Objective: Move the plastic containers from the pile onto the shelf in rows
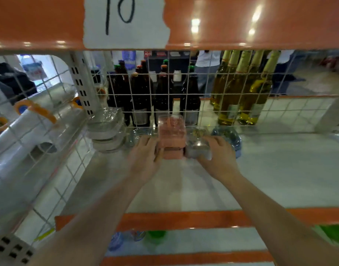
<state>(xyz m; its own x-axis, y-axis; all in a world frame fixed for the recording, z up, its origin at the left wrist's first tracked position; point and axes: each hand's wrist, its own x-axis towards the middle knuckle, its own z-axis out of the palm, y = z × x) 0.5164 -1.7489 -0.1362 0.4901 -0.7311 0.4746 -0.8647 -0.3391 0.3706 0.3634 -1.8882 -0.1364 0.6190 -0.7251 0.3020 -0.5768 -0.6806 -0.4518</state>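
Nearest the camera, the orange front edge (184, 219) of the shelf (280, 169) is running across the view, with both bare forearms reaching over it. Between that lip and the hands, a wide stretch of pale shelf floor is lying open, and more bare floor is spreading out to the right.

The left hand (144, 155) is resting against the left side of a pink container (171, 137), its fingers curling loosely onto the container's edge. The right hand (220, 152) is lying over a clear container (197, 144), fingers bending down around its top. The two containers are sitting side by side, touching, toward the back of the shelf. A blue-tinted container (229, 136) is sitting just right of the right hand, and a small clear tub (138, 135) is standing just beyond the left fingertips. Further left, a stack of clear lidded containers (107, 127) is sitting close to the perforated upright post (82, 83).

Wire mesh (203, 95) is closing off the back of the shelf and its left side. Behind the mesh, dark bottles (141, 93) and yellow-green bottles (241, 89) are standing. Overhead, an orange beam (260, 22) is carrying a paper label (124, 22) marked 10, leaving little room above.
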